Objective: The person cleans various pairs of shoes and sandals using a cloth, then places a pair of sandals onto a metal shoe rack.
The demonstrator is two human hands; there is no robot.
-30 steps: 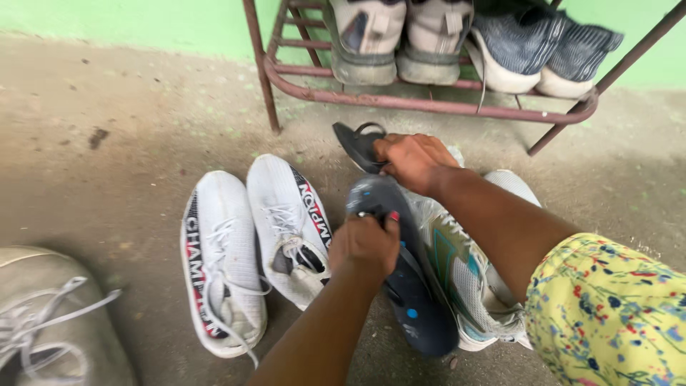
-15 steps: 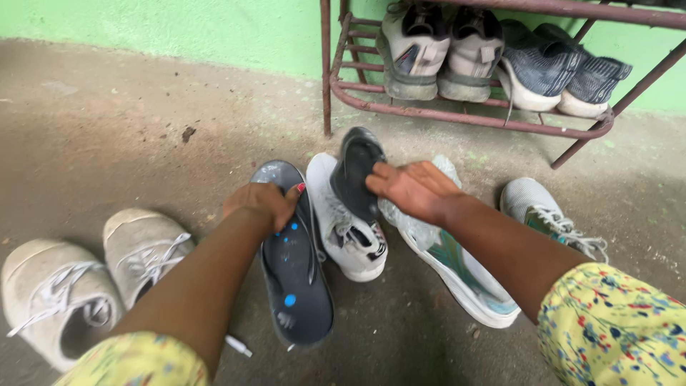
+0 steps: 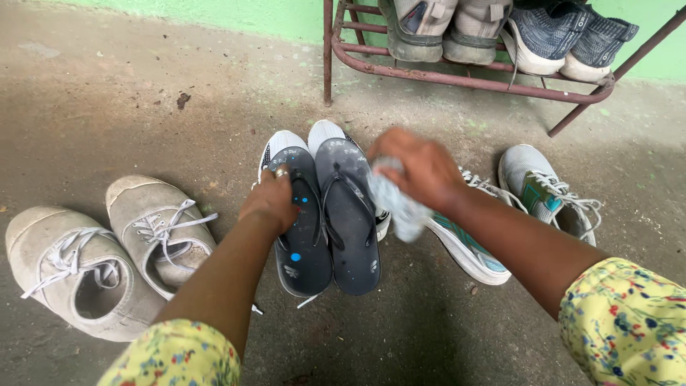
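**Head view: two dark flip-flops now lying paired on the white sneakers**

Head view, and we are looking down at a concrete floor beside a green wall. We are seeing the person's left hand (image 3: 271, 200) gripping the left flip-flop (image 3: 304, 221), fingers curled over its outer edge. The right hand (image 3: 421, 168) is clenching a pale cloth (image 3: 396, 204), which is hanging just beside the right flip-flop (image 3: 348, 214).

Half a second ago the two flip-flops were apart, one raised upright in the right hand; now they are lying side by side, touching, straps up, on top of the white sneakers (image 3: 321, 132), whose toes are peeking out above them. We are judging from this that the pair has been brought together and that the cloth is now in hand for wiping.

Around them, we are seeing two worn beige lace-up shoes (image 3: 107, 250) on the left, a grey-and-teal trainer (image 3: 547, 193) on the right with its partner (image 3: 468, 250) partly under the right forearm, and a rusty metal shoe rack (image 3: 471, 75) holding more shoes at the top.
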